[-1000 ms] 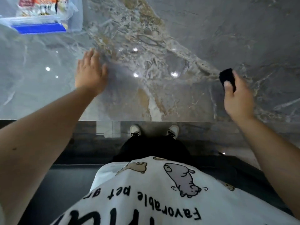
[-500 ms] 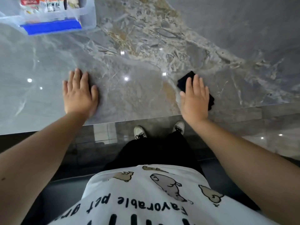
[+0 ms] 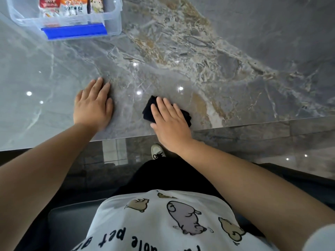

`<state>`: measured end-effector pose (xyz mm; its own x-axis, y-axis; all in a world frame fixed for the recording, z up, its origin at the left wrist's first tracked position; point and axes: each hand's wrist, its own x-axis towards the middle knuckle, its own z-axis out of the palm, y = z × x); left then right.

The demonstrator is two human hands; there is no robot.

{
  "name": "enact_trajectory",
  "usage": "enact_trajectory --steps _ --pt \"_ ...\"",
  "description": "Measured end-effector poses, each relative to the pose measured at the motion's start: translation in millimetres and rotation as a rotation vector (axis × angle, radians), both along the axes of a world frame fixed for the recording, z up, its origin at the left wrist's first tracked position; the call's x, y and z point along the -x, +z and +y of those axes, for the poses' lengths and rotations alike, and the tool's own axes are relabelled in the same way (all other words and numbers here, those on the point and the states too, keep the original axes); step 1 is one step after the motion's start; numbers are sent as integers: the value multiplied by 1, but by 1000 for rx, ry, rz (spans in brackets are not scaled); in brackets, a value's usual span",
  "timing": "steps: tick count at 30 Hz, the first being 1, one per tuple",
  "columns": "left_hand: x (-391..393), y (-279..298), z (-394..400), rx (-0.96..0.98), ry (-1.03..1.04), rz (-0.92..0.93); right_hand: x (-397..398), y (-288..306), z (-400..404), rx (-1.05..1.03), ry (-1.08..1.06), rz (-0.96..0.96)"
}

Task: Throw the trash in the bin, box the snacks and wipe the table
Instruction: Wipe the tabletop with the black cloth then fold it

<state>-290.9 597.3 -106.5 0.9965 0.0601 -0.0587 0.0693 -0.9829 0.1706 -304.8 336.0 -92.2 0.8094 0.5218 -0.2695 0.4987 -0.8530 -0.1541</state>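
A black cloth (image 3: 148, 110) lies flat on the grey marble table (image 3: 217, 73), close to the near edge. My right hand (image 3: 169, 122) presses on top of it with fingers spread, covering most of it. To its left, my left hand (image 3: 93, 105) rests palm down on the bare tabletop, holding nothing. A clear plastic box (image 3: 116, 17) with a blue front clip stands at the far left. Several snack packets (image 3: 70, 8) stand inside it.
The table's near edge (image 3: 235, 125) runs just below both hands. Beyond it are the glossy floor (image 3: 272, 147) and one white shoe (image 3: 157, 151). No bin shows in this view.
My right hand has slid the black cloth leftward along the near edge, from the far right toward my left hand. My left hand has stayed pressed on the table.
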Motion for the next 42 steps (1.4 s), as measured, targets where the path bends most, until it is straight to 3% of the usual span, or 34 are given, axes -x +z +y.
enact_trajectory --steps 6,10,14,17,21,24,26,32,35,38,42 --pt "2 -3 0 0 -6 5 -8 -5 17 25 350 -79" --pt "1 -3 1 -1 -28 4 -53 -12 39 -3 374 -85" --pt "0 -5 4 5 -32 -4 -127 -15 3 15 48 -125" --pt "0 -7 4 6 -35 -11 -159 -12 -83 71 -298 -132" --pt "-1 -7 5 10 -33 -1 -137 -3 -196 79 -745 -117" --pt "-1 -7 5 3 -34 -2 -118 -3 -207 92 -886 -125" --pt "-2 -7 4 -4 -36 3 -107 -2 -177 108 -811 -131" --pt "-2 -2 1 -12 -26 27 -13 -14 10 -36 -65 -115" --pt "-1 2 -1 -7 -27 34 13 -13 45 -73 147 -89" --pt "-1 2 0 -5 -30 43 9 -12 21 -47 209 -126" --pt "-2 2 0 -7 -23 44 0 -11 -45 -34 -5 -150"
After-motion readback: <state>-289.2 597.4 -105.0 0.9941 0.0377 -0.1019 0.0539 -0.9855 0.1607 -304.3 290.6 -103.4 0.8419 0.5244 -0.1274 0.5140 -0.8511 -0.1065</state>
